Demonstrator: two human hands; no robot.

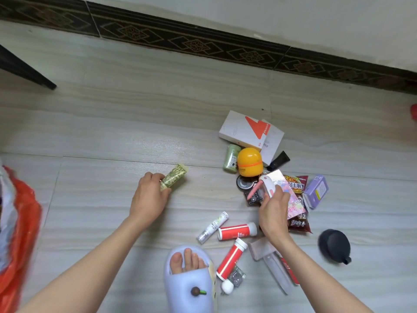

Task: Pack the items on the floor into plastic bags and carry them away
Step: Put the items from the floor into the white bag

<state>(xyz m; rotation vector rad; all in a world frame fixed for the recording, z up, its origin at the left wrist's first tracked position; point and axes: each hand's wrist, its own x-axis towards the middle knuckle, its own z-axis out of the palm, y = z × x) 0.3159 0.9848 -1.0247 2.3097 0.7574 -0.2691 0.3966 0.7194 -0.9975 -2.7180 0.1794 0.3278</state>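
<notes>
Nearest, a slippered foot (189,279) stands on the floor (112,132) beside two red tubes (237,231). Left hand (149,199) grips a green patterned tube (173,177); right hand (274,213) holds what may be a small white-and-pink device (267,185) over the pile. Orange bag (20,233) lies far left.

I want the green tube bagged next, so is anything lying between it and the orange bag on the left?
Nothing visible does. The left hand grips the green patterned tube, and only bare floor lies between it and the orange plastic bag.
</notes>
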